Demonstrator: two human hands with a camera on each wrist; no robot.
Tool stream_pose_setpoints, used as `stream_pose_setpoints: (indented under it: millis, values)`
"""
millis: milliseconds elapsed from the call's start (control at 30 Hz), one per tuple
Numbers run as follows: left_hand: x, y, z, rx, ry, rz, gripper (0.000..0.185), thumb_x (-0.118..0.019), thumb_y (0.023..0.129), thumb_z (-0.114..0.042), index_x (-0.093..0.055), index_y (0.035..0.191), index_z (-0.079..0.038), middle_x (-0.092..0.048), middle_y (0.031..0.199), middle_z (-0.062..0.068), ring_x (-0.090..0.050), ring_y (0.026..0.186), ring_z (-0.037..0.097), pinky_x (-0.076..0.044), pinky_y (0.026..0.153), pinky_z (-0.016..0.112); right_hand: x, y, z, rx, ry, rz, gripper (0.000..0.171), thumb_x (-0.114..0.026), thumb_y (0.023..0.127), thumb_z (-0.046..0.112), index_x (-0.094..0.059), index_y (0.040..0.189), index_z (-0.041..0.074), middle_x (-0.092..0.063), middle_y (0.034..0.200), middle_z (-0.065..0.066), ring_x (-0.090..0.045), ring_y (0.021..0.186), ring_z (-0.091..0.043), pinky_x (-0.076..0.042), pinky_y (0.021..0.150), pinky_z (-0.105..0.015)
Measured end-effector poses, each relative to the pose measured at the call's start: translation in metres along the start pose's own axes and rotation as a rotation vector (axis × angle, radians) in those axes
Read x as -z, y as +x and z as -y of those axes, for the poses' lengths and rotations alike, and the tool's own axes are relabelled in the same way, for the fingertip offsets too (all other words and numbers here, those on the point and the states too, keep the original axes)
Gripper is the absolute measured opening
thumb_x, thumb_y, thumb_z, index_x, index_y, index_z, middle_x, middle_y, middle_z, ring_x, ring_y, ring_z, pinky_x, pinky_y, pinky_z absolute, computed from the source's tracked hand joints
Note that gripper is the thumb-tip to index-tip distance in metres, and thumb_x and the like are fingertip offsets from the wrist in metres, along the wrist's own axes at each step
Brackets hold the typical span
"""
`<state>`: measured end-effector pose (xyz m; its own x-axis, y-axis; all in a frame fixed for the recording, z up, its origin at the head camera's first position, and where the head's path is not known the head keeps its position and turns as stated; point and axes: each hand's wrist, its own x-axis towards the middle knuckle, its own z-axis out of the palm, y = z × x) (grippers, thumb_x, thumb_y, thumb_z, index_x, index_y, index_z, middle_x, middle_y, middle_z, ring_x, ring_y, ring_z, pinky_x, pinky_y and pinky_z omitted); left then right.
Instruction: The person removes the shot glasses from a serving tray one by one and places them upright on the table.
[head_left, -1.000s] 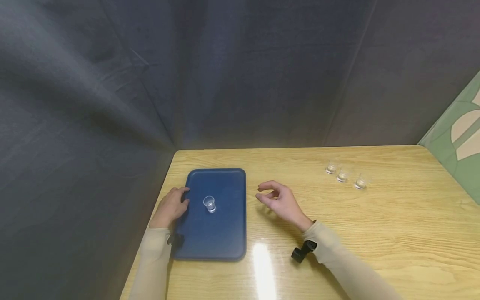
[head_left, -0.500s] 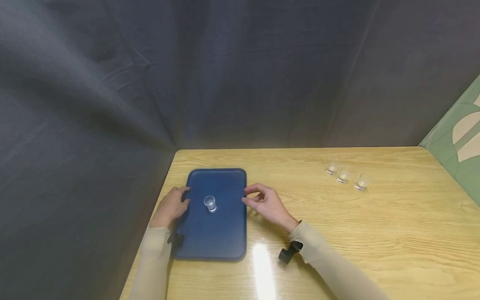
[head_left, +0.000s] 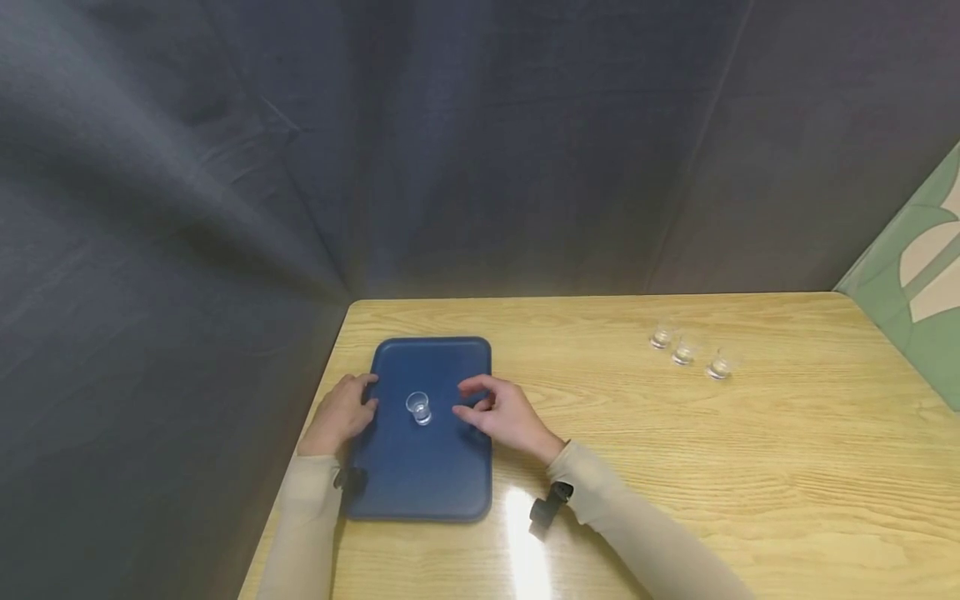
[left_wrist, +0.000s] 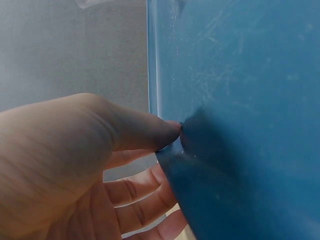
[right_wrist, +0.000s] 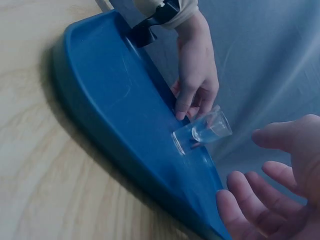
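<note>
The left hand [head_left: 341, 414] keeps its grip pinched on the left rim of a blue tray [head_left: 431, 475], thumb on top of the edge and fingers curled beneath it, as the left wrist view shows. Just right of that grip, a small clear glass [head_left: 418, 407] stands upright near the middle of the tray. Right of the glass, the right hand [head_left: 504, 414] hovers over the tray's right side, its grip spread and holding nothing, thumb and fingers loosely curved toward the glass but apart from it, having come in from the bare bench. The tray lies flat on the wooden bench [head_left: 787, 467]. Well off to the right of both hands, three more clear glasses [head_left: 686, 352] stand in a short row on the bench.
</note>
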<state>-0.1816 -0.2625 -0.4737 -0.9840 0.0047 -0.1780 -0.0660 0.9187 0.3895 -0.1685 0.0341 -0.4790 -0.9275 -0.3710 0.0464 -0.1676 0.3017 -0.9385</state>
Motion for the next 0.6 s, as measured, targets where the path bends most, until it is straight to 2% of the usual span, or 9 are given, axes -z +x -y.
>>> stream_pose_setpoints:
  millis: [100,400,600]
  values:
    - [0.000,0.000,0.000,-0.004,0.005,-0.004,0.050,-0.061,0.103,-0.013,-0.055,0.150,0.002,-0.062,0.131,0.027,-0.065,0.111,0.039,-0.054,0.102,0.060,-0.005,0.003,0.003,0.007,-0.025,0.011,0.039,-0.082,0.093,0.017,-0.072,0.128,0.002,-0.079,0.110,-0.015,-0.066,0.070,-0.006,-0.053,0.057,-0.022]
    - [0.000,0.001,0.000,-0.010,0.019,-0.007,0.050,-0.061,0.103,-0.014,-0.055,0.150,0.002,-0.062,0.130,0.028,-0.065,0.111,0.041,-0.053,0.102,0.061,-0.023,0.013,0.006,0.072,-0.113,0.045,0.041,-0.083,0.092,0.019,-0.073,0.126,0.001,-0.079,0.113,-0.014,-0.067,0.075,-0.006,-0.054,0.062,-0.020]
    - [-0.001,0.001,0.000,-0.007,0.013,-0.001,0.050,-0.061,0.103,-0.013,-0.054,0.151,0.002,-0.062,0.130,0.027,-0.064,0.107,0.038,-0.054,0.100,0.059,-0.034,0.018,0.004,0.063,-0.167,0.046,0.040,-0.084,0.091,0.024,-0.074,0.126,0.006,-0.078,0.113,-0.007,-0.067,0.074,-0.004,-0.054,0.065,-0.020]
